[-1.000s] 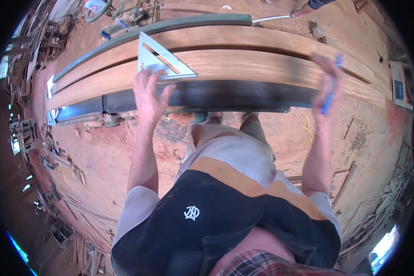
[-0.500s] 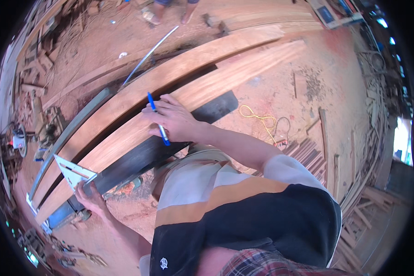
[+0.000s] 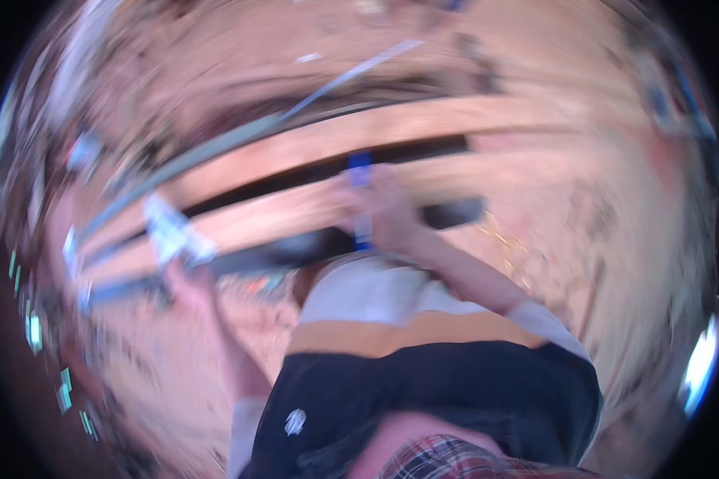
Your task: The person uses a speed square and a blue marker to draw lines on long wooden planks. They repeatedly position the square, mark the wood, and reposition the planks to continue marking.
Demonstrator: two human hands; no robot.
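In the head view, your left hand [image 3: 190,284] touches the metal square [image 3: 170,230] on the near plank [image 3: 268,214], probably steadying it; blur hides any grip. Your right hand [image 3: 385,209] grasps the blue pen [image 3: 360,169] mid-barrel, seemingly leaving both ends free.

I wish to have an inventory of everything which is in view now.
Long flat wooden boards: two, light brown, side by side, middle
Long smooth table surface: one, blackish, below the boards
Flat triangular square: one, whitish, left, across the nearer board
Slim pen: one, blue and white, centre
Long narrow bar: one, grey-green, beyond the boards, left
Thin straight strip: one, pale blue, above the boards
Tangled cord: one, yellow, right
Blurred clutter: uncountable, mixed colours, around the rim
Striped shirt: one, black, orange, white, bottom
Plaid cloth: one, reddish, bottom edge
Left hand: one, at the square
Right hand: one, holding the pen
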